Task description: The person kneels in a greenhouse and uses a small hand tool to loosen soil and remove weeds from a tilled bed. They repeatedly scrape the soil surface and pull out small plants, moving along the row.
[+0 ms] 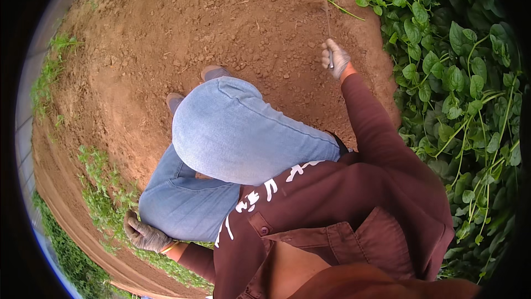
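My right hand [337, 59], in a pale, soiled glove, grips the handle [330, 59] of a slim hand tool. Its thin shaft [328, 23] reaches away from me over the brown soil, and the far end is too blurred to identify. Just beside that end lies a cut green stem [344, 8] with a small leafy tip. My left hand [147, 234], also gloved, is beside my bent knee in blue jeans [182, 212]. Its fingers are curled, and whether anything is inside them does not show.
Dense, broad-leaved green vines [452, 79] border the soil on the right. Feathery green plants [105, 187] grow in a row on the left, beyond my left hand. Loose, crumbly soil [166, 29] spreads ahead. My shoes [213, 73] stand on it. A pale panelled wall or sheet [25, 133] curves along the far left.
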A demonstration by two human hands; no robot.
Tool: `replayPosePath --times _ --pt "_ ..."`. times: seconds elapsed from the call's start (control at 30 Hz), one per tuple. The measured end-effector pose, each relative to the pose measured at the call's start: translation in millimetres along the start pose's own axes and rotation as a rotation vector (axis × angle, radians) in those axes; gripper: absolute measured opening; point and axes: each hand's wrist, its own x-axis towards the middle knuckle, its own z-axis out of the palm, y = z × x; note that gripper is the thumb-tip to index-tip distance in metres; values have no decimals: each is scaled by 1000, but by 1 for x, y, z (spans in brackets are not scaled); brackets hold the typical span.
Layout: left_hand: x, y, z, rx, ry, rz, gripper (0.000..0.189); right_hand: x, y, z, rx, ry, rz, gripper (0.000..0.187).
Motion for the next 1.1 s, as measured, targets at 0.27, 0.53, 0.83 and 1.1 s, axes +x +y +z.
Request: replayPosePath --times 0.27,0.53,0.83,1.1 --pt "1 -1 -4 17 -9 1 37 8 -50 -14 -295 183 -256 29" --pt "1 -7 -6 -38 -7 -13 35 9 -61 71 -425 68 -365 37" --pt "5 -2 -1 2 -28 7 33 72 5 63 -1608 246 -328 49" --pt "3 -3 -4 6 -29 1 30 54 -40 93 -1181 291 -619 51"
